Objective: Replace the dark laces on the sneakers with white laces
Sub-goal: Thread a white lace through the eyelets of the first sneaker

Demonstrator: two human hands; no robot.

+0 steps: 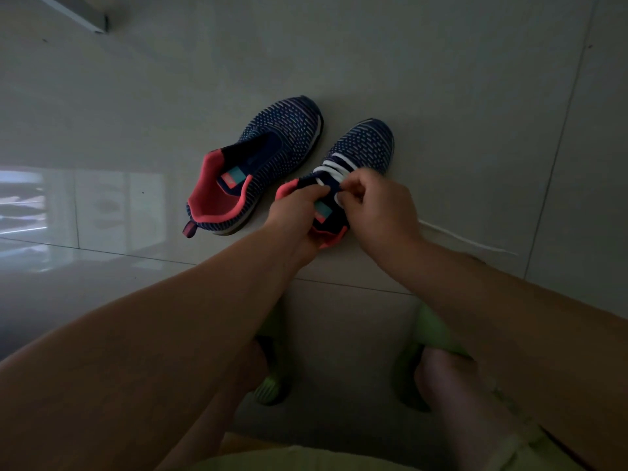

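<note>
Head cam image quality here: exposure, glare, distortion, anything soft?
Head view: dim, underexposed overall; window glare on the glossy floor tiles at left; wide-angle bending of tile seams toward the edges; both sneakers read clearly, but the white lace is partly hidden by the hands.

2 navy knit sneakers with coral linings are set side by side on the floor, toes pointing away. The left sneaker [258,168] is unlaced, its tongue exposed. The right sneaker [363,147] is partly threaded with a white lace [334,166], whose loose end [469,240] is trailed across the floor to the right.
</note>
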